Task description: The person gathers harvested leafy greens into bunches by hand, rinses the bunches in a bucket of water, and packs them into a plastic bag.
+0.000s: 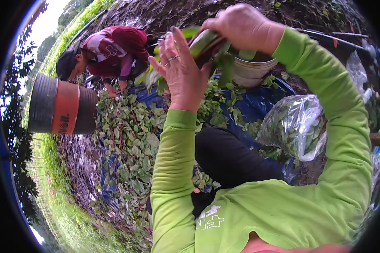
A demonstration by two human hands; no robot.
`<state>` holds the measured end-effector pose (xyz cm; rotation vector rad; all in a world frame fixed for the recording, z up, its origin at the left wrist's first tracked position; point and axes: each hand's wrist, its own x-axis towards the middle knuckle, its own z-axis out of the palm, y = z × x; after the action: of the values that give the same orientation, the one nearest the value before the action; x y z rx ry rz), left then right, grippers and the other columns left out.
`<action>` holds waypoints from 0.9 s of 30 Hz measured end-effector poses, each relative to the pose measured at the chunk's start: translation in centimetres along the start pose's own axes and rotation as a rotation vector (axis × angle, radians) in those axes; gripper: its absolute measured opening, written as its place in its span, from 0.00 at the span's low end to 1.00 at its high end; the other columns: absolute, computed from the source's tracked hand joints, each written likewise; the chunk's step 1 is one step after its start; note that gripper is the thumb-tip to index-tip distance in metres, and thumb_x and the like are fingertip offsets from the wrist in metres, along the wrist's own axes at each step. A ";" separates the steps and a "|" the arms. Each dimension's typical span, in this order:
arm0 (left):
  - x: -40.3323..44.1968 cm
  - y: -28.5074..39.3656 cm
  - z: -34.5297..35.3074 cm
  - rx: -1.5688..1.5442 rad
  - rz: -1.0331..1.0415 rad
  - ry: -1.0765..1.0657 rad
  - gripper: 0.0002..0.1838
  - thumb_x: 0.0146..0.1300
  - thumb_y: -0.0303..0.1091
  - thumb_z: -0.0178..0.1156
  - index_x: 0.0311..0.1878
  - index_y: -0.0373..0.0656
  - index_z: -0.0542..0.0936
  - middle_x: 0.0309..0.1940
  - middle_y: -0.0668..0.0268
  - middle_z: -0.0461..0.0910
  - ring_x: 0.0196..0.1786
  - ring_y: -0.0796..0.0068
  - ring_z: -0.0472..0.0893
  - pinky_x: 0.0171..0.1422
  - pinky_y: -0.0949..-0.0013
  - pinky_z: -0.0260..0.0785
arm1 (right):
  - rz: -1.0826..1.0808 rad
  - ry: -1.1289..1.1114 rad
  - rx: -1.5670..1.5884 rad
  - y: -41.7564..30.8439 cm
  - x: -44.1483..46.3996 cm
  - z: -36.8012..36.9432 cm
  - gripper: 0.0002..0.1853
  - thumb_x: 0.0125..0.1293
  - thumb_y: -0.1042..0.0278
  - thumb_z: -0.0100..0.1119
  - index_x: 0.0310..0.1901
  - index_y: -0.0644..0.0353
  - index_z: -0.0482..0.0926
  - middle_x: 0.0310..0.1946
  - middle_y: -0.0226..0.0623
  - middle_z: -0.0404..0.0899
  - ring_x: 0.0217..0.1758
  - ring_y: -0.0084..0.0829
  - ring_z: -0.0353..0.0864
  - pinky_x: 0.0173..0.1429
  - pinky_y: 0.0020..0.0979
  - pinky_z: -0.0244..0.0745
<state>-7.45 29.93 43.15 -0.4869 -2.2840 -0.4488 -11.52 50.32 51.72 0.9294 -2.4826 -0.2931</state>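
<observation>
My right hand (pixel 242 29) is closed around the stem end of a bunch of leafy greens (pixel 202 44), with reddish stems and broad green leaves. The bunch is held up in front of me, and some of its leaves hang below the hand. Against the bunch, my left hand (pixel 179 74) is raised with its fingers stretched out and apart, a ring on one of them. Leaves show on both sides of it; its palm is hidden. Below, many more cut greens (pixel 133 139) lie in a wide pile over a blue tarp (pixel 259 107).
A pale bucket (pixel 253 69) stands beyond my right hand. A clear plastic bag of greens (pixel 295 126) sits at the right. At the far left, a co-worker (pixel 114 50) bends over the pile beside a black barrel with an orange band (pixel 65 105). My knee (pixel 232 156) is below my hands.
</observation>
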 end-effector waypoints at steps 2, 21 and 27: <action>-0.2 1.7 0.0 -0.106 -0.098 -0.023 0.63 0.54 0.40 0.76 0.83 0.44 0.41 0.76 0.47 0.58 0.80 0.42 0.53 0.79 0.28 0.34 | 0.126 -0.139 -0.151 4.5 -1.5 -4.3 0.14 0.66 0.61 0.58 0.48 0.59 0.82 0.33 0.48 0.85 0.42 0.49 0.88 0.43 0.47 0.81; -13.7 11.0 8.6 -0.569 -0.177 -0.809 0.15 0.55 0.32 0.62 0.46 0.36 0.83 0.60 0.43 0.73 0.76 0.39 0.62 0.81 0.32 0.41 | 0.021 -1.032 -0.066 18.3 -13.3 62.1 0.21 0.67 0.60 0.59 0.60 0.52 0.83 0.63 0.44 0.81 0.65 0.41 0.81 0.65 0.44 0.79; -12.8 12.6 12.0 -0.513 -0.113 -0.799 0.15 0.53 0.35 0.59 0.39 0.36 0.87 0.54 0.44 0.79 0.69 0.40 0.70 0.80 0.34 0.44 | 0.012 -1.248 -0.062 17.1 -11.1 57.4 0.25 0.57 0.59 0.70 0.57 0.55 0.84 0.59 0.47 0.82 0.62 0.44 0.83 0.66 0.45 0.79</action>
<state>-0.39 43.61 28.06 -0.9189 -2.9625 -1.0609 -42.40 72.41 4.11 0.8086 -3.5067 -1.2474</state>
